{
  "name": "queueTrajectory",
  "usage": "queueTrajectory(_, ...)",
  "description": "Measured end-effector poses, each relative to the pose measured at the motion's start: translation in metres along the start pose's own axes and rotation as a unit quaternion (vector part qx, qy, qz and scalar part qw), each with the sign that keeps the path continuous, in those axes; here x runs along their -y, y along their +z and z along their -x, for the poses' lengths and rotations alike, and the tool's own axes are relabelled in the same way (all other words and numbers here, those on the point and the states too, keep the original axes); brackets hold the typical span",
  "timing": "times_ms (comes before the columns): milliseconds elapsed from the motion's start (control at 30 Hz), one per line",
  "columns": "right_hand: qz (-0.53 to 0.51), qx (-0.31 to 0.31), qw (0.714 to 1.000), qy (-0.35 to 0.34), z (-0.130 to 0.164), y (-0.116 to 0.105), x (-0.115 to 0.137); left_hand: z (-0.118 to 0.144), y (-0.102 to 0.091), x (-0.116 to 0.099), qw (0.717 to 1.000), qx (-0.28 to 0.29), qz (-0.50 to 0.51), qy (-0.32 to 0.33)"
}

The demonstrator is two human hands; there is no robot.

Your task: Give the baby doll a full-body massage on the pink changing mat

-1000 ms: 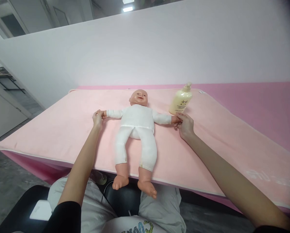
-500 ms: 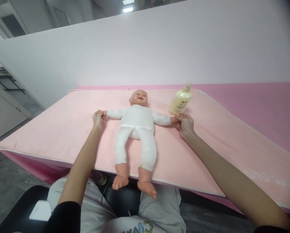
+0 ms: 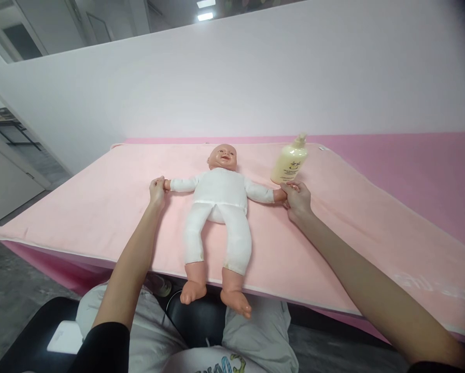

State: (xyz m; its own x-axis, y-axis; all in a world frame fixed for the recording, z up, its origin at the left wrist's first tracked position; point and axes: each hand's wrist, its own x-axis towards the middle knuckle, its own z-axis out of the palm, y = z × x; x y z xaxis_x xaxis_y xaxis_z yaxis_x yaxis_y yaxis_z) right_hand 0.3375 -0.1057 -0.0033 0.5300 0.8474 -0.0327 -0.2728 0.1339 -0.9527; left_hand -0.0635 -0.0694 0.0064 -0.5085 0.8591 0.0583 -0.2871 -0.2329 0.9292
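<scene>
A baby doll (image 3: 220, 186) with a white cloth body lies on its back on the pink blanket (image 3: 111, 217). Its head points to the wall and its bare feet hang over the near edge. Both its arms are stretched out sideways. My left hand (image 3: 157, 189) is closed on the doll's hand at the left, and my right hand (image 3: 297, 199) pinches the one at the right. The doll's fingers are mostly hidden in my grip. Just behind my right hand stands a pale yellow pump bottle (image 3: 290, 161), appearing tilted in the view.
A white wall (image 3: 255, 77) rises behind the table. The pink table cover (image 3: 419, 181) shows at the right. Below the near edge are my legs, a black stool (image 3: 197, 316) and a white flat object (image 3: 66, 336) on a black seat at the lower left.
Little differs. My fingers have shifted slightly around the doll's hands; the doll and the bottle stay in place.
</scene>
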Motion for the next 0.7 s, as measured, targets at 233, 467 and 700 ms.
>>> queueTrajectory(233,0.09,-0.035,0.993,-0.064,-0.004,-0.008,-0.003,-0.003,-0.011,-0.011,0.988,-0.081,-0.131,0.01)
queueTrajectory(467,0.358,-0.025,0.916,-0.181,-0.02,-0.029,0.002,-0.001,-0.032,-0.016,0.927,-0.083,-0.325,0.17)
queueTrajectory(700,0.524,0.001,0.837,-0.159,-0.021,-0.032,0.005,0.015,-0.022,-0.024,0.762,-0.046,-0.616,0.195)
